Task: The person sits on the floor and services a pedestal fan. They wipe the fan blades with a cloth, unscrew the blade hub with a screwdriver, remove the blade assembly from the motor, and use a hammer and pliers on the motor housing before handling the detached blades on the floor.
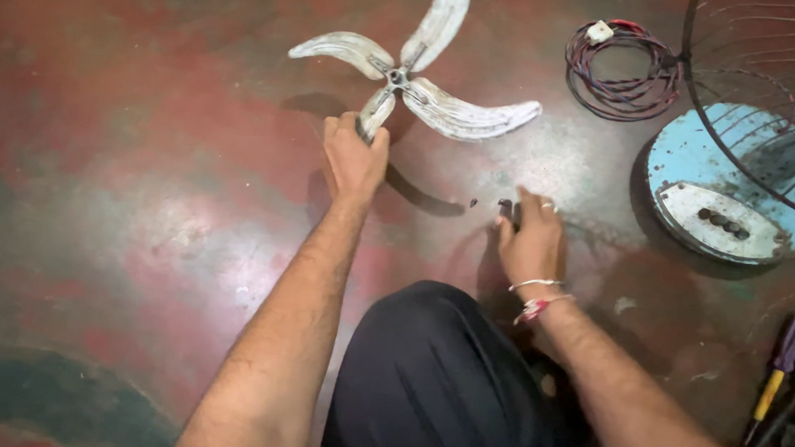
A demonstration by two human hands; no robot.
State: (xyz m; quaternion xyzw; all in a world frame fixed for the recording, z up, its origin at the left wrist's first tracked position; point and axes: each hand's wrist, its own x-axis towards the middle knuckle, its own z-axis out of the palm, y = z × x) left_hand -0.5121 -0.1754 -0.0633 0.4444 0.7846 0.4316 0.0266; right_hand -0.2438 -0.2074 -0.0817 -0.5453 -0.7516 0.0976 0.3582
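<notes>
Head | left hand [353,157] grips fan blade [417,72] | right hand [530,240] on floor [133,181]

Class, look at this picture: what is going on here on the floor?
A person crouches over a red floor. The left hand grips one blade of a dusty four-blade fan propeller, lifted at an angle. The right hand touches a small dark part on the floor. A blue fan base, wire guard, coiled wires and screwdriver lie nearby.

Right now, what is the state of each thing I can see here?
Fan blade: off the fan, one blade held in the left hand, lifted above the floor.
Right hand: fingers on a small dark part on the floor.
Wire coil: coiled, lying loose.
Fan base: on the floor.
Guard: detached, over the base.
Screwdriver: lying unused.
</notes>
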